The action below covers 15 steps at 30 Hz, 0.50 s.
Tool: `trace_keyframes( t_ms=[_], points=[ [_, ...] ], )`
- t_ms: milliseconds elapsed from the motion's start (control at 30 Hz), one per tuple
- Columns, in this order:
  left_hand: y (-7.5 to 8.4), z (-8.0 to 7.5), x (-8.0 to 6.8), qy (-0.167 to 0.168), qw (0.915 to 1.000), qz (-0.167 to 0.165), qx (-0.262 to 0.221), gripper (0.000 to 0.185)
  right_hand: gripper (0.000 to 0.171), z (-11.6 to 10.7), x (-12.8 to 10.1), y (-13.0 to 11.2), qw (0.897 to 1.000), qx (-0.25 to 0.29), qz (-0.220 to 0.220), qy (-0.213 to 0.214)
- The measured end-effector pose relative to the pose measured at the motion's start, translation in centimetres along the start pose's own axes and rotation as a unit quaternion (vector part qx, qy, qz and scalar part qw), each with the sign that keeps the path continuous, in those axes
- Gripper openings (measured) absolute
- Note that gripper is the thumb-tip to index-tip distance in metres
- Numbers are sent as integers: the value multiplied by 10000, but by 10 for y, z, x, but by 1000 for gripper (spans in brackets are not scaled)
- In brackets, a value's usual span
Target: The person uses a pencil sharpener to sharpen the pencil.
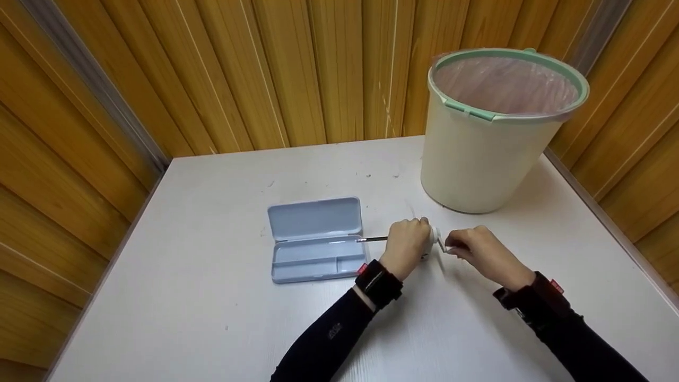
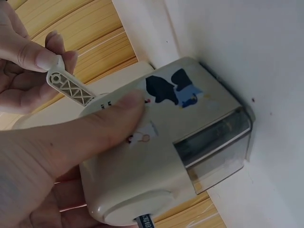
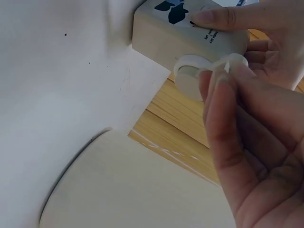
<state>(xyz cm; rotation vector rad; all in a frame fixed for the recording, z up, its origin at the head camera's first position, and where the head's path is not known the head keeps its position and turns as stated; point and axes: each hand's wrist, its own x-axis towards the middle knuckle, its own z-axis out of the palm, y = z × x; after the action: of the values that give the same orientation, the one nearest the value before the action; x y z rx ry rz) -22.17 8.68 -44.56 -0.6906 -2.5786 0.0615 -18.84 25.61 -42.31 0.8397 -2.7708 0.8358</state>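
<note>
While our left hand (image 1: 406, 245) clamps the pencil sharpener (image 2: 166, 142) on the desk (image 1: 212, 297), our right hand (image 1: 480, 249) pinches its crank handle (image 2: 71, 88), mid-sharpening the pencil (image 1: 372, 239); next likely calls for steady turns.

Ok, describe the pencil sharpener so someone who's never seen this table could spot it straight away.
Start at the big cream bin with the green rim, then look just in front of it on the white table. The pencil sharpener sits between the left hand and right hand: a small cream box with a crank handle, unlike the flat blue open pencil case.
</note>
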Motion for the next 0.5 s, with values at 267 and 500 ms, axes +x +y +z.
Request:
trace_keyframes(
  t_ms=[267,500],
  points=[
    [0,-1,2,-153,9999,61,38,9,5,-3,8,-4,9970,-478,39,610],
    [-1,-1,0,-101,9998,141,39,9,1,0,14,-2,9937,-595,75,945]
  ],
)
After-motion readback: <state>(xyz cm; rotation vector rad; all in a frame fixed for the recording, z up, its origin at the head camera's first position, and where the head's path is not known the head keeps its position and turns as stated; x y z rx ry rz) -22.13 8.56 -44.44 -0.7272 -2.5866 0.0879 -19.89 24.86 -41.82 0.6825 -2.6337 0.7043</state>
